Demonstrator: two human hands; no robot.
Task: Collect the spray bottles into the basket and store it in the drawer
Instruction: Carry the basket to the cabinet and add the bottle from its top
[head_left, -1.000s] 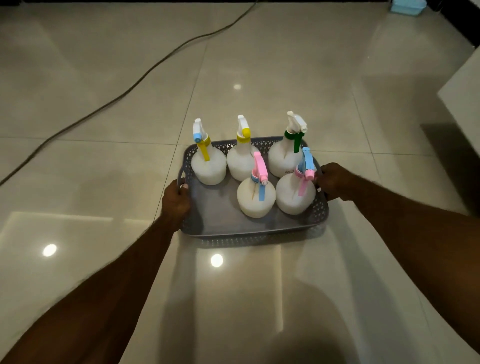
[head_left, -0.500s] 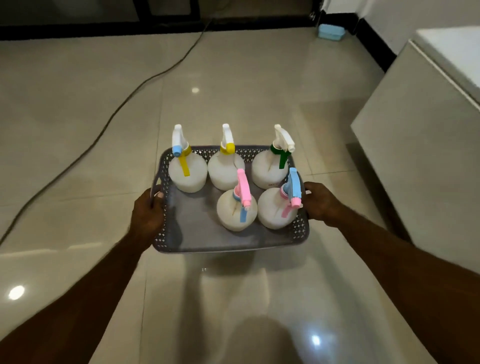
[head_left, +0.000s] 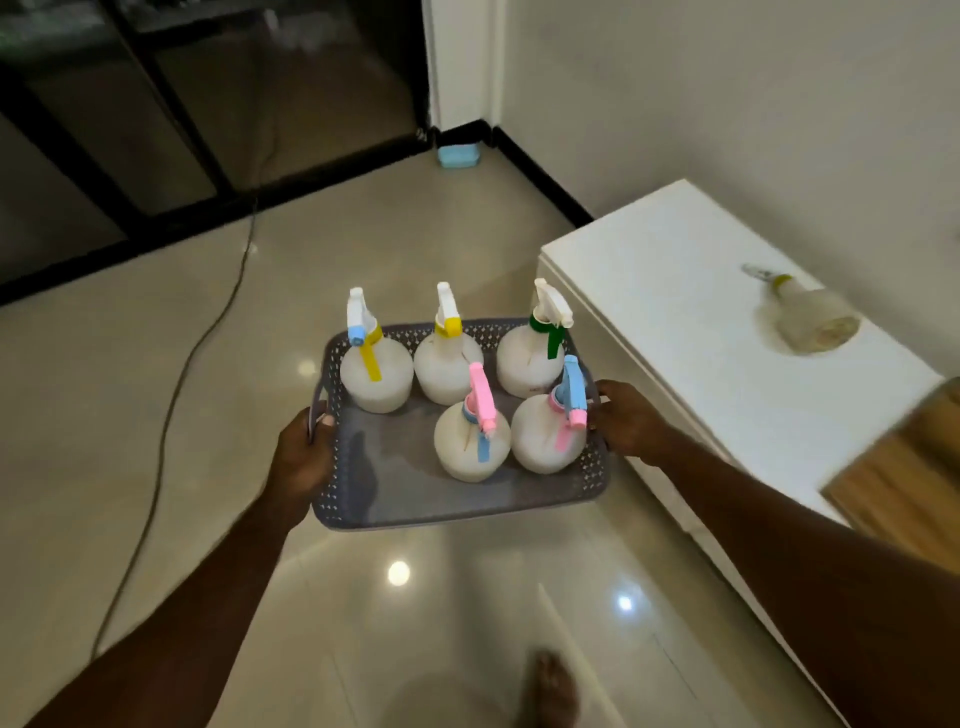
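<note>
Basket (head_left: 457, 506) now raised beside white cabinet (head_left: 691, 291), hands still gripping.

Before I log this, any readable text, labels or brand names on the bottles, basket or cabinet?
None readable.
White spray bottle with green collar: small dark mark low on its body, too small and blurred to read.
Grey perforated plastic basket: no text visible.
White cabinet: no text visible.

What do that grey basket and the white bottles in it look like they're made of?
The basket looks like moulded grey plastic with a matt finish: its walls are pierced in a regular lattice pattern. The spray bottles look like milky, semi-translucent plastic with a dull sheen, topped with brightly coloured, glossier plastic triggers. Nothing here looks like glass or metal, though that is only by appearance.
</note>
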